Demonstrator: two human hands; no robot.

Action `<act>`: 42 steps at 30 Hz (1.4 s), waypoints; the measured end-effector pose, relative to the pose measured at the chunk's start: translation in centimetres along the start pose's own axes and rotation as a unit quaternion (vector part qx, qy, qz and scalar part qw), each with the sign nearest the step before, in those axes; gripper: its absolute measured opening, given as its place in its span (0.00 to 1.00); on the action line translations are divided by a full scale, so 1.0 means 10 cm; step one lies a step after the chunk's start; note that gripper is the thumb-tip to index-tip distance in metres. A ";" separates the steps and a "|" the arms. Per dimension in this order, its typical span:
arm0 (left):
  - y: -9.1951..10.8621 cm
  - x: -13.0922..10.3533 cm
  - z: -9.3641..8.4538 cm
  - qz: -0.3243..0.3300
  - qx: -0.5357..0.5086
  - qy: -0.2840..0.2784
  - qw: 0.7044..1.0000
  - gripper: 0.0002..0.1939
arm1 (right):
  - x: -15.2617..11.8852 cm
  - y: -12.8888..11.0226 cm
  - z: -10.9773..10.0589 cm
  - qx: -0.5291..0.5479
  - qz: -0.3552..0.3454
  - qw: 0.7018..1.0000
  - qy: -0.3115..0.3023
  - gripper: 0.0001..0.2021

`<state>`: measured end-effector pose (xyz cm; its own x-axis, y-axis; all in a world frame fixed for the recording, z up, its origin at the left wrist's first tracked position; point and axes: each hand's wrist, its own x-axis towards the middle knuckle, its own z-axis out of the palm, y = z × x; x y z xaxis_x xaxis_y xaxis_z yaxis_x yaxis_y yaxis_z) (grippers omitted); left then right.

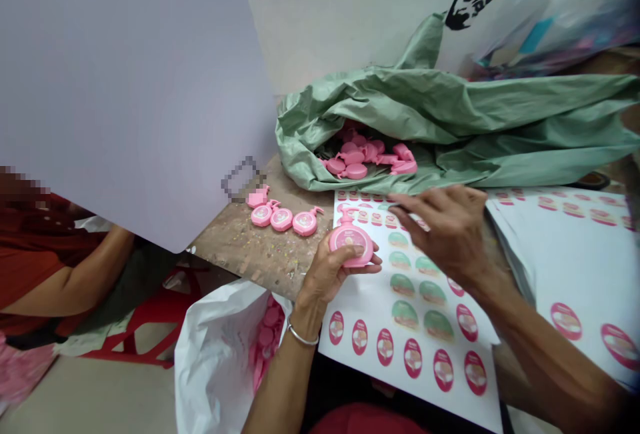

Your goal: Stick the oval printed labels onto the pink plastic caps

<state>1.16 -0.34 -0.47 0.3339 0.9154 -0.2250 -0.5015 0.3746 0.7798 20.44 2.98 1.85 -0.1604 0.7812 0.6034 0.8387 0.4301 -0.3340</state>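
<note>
My left hand point(325, 267) is closed round a pink toy pump bottle point(351, 245) with a round label on its face, the thumb lying across its front. My right hand point(443, 227) hovers over the top part of a sticker sheet point(370, 294). Its fingers are pinched together, and what they hold, if anything, I cannot make out. Pink oval stickers and green domed ones are printed on the sheet. Left of the held bottle, several labelled pink toy bottles point(281, 219) lie in a row on the worn tabletop point(235, 237).
Behind the sheet, a green sack point(450, 114) lies open with several pink pieces point(355, 157) inside. More sticker sheets point(575, 247) lie on the right. Below the table's left edge hangs a white bag point(215, 347) holding pink pieces. Beyond a pale panel point(135, 81) another person sits.
</note>
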 end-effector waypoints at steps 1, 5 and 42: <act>0.00 -0.01 0.01 -0.003 0.005 -0.005 1.000 0.13 | 0.02 0.01 0.00 0.009 0.028 1.000 0.010 0.16; -0.02 -0.05 0.08 -0.024 0.023 -0.011 0.999 0.21 | -0.03 -0.12 0.16 0.219 0.103 0.966 -0.088 0.36; -0.22 0.18 -0.10 -0.029 0.084 0.039 0.995 0.24 | -0.23 0.25 0.16 0.194 0.187 0.921 -0.283 0.18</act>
<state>2.04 0.64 -3.14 0.2930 0.9037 -0.3121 -0.3402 0.4037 0.8493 22.04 2.97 -1.55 -0.2350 0.9710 -0.0434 0.6590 0.1264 -0.7415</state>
